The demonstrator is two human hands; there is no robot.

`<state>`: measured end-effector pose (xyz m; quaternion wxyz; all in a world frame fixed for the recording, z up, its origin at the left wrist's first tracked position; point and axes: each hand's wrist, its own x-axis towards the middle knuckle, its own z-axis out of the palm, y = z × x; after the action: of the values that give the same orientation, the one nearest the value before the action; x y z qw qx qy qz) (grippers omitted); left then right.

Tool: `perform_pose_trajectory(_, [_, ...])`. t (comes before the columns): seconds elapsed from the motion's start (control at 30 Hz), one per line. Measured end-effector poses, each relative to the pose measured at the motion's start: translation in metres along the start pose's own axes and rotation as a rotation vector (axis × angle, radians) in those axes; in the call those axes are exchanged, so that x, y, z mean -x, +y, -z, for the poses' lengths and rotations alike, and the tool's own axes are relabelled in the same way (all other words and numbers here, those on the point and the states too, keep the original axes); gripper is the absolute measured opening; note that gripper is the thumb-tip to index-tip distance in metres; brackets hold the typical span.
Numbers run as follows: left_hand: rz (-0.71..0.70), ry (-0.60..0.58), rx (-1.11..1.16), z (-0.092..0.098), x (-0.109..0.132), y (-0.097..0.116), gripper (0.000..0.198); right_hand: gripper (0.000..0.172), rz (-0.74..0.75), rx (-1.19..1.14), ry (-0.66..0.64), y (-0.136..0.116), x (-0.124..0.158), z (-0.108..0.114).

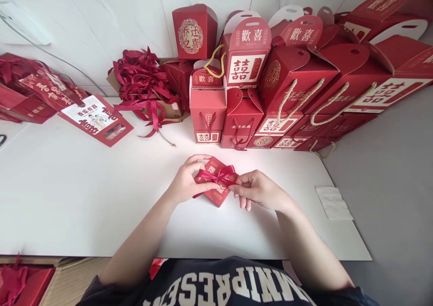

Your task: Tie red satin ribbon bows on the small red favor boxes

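A small red gift box [221, 198] with pale printed characters lies on the white table in front of me. Around it runs a dark red satin ribbon [221, 174], tied in a bow on top. My left hand [189, 177] grips the box from its left side, thumb along the near part and fingers at the far edge. On the right, my right hand [259, 189] pinches a ribbon end between thumb and fingers, just beside the box. Part of that ribbon end is hidden by the fingers.
Stacked red boxes [243, 112] with rope handles fill the back and right. A carton [172, 110] of loose red ribbons [138, 78] stands back left, near a flat printed card box [98, 120]. White tissue [334, 203] lies at the table's right edge. A red box [25, 288] sits below, lower left.
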<state>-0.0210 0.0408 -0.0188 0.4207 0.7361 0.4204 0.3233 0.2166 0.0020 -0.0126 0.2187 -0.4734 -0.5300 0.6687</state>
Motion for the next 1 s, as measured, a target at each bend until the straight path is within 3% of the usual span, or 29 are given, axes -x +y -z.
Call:
perform_pose_trajectory(0.3, [0.042,-0.008,0.13,-0.005,-0.002,-0.005,0.029,0.03,0.031,0.121,0.042,-0.001,0.003,0.007])
perform_pose_trajectory(0.47, [0.057,-0.036,0.13,-0.005,-0.003,-0.004,0.029,0.034,0.006,0.193,-0.123,-0.004,0.008,0.014])
perform_pose_trajectory(0.63, [0.059,-0.082,0.124,-0.002,-0.003,-0.001,0.028,0.027,-0.039,0.336,-0.307,-0.008,0.018,0.035])
perform_pose_trajectory(0.7, [0.052,-0.093,0.121,0.0,-0.002,-0.001,0.027,0.029,0.021,0.338,-0.24,-0.009,0.02,0.043])
perform_pose_trajectory(0.87, [0.027,-0.138,0.116,0.001,-0.001,0.002,0.027,0.031,0.337,0.165,0.235,-0.009,0.004,0.035])
perform_pose_trajectory(1.0, [0.01,-0.149,0.076,0.003,-0.001,0.004,0.026,0.022,0.465,0.192,0.179,-0.007,-0.011,0.012])
